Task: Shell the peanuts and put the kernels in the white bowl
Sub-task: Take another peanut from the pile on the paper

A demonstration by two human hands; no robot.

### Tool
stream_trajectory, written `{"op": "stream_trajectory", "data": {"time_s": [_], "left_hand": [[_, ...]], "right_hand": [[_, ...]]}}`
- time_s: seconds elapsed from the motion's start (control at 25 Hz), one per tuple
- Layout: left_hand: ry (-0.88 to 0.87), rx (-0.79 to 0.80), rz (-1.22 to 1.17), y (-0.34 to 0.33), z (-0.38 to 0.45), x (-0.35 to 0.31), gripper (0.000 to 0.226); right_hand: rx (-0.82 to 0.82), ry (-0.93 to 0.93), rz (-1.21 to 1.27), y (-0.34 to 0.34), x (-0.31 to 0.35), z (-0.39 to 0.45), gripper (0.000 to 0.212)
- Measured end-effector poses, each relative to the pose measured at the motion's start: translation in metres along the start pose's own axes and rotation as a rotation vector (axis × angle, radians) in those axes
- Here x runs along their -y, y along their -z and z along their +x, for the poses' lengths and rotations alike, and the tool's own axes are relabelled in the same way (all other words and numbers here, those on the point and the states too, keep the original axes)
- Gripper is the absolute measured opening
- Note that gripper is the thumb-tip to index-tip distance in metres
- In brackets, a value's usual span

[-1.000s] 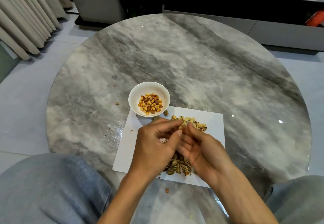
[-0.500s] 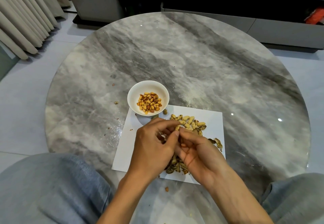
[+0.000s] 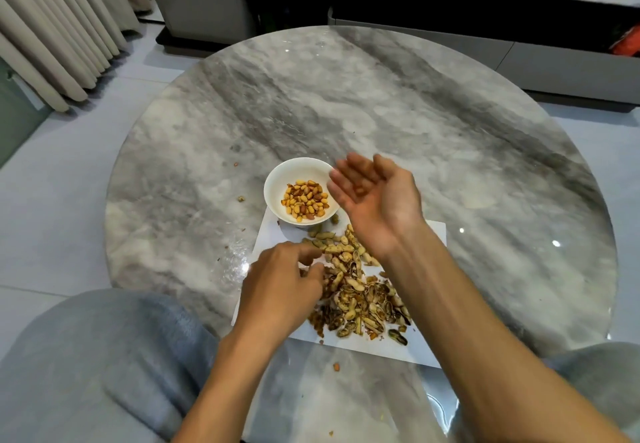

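Note:
The white bowl (image 3: 277,186) stands on the round marble table and holds several shelled kernels (image 3: 306,203). My right hand (image 3: 375,196) hovers palm up just right of the bowl's rim, fingers loosely curled and blurred; a dark spot in the fingers may be a kernel. Whole peanuts (image 3: 334,248) lie on a white sheet of paper (image 3: 429,234) in front of the bowl. A heap of empty shells (image 3: 363,311) covers the sheet's near part. My left hand (image 3: 280,290) rests low on the sheet, its fingertips pinching at the whole peanuts' left edge.
The marble table (image 3: 433,137) stretches far and to the right. Small crumbs (image 3: 240,198) lie left of the bowl and one kernel (image 3: 336,367) near the front edge. My knees in grey trousers flank the table. Curtains hang at far left, a low cabinet behind.
Both hands were together over the shells, working one peanut. My right hand has risen to the bowl's rim with palm up; my left hand has dropped toward the whole peanuts.

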State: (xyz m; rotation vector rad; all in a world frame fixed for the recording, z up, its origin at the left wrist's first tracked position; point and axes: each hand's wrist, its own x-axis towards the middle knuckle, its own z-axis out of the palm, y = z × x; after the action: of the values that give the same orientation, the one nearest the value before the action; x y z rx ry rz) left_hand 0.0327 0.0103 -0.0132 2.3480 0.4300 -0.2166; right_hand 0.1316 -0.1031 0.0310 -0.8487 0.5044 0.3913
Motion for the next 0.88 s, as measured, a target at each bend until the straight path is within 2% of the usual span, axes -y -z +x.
{"op": "stream_trajectory", "data": {"time_s": [0.12,0.24,0.48,0.64,0.72,0.76,0.88], "left_hand": [[0.072,-0.061,0.029,0.006,0.005,0.013,0.023],[0.045,-0.131,0.041,-0.003,0.008,0.011,0.025],[-0.168,-0.224,0.052,-0.035,0.025,0.016,0.026],[-0.132,-0.314,0.004,-0.034,0.025,0.016,0.019],[0.007,-0.336,-0.196,-0.029,0.021,0.011,0.014],[0.092,-0.306,-0.398,-0.025,0.016,0.006,0.014],[0.216,-0.087,-1.033,-0.014,-0.005,-0.012,0.021]], "right_hand": [[0.04,0.101,-0.296,-0.02,-0.003,0.013,0.042],[-0.069,0.333,-0.622,0.004,-0.007,0.003,0.035],[-0.098,0.283,-0.747,0.068,-0.016,-0.038,0.026],[-0.104,0.244,-0.765,0.083,-0.024,-0.051,0.025],[-0.081,0.25,-0.772,0.081,-0.031,-0.053,0.021],[-0.071,0.249,-0.77,0.08,-0.035,-0.054,0.019],[-0.014,0.25,-0.697,0.073,-0.044,-0.054,0.015]]}}
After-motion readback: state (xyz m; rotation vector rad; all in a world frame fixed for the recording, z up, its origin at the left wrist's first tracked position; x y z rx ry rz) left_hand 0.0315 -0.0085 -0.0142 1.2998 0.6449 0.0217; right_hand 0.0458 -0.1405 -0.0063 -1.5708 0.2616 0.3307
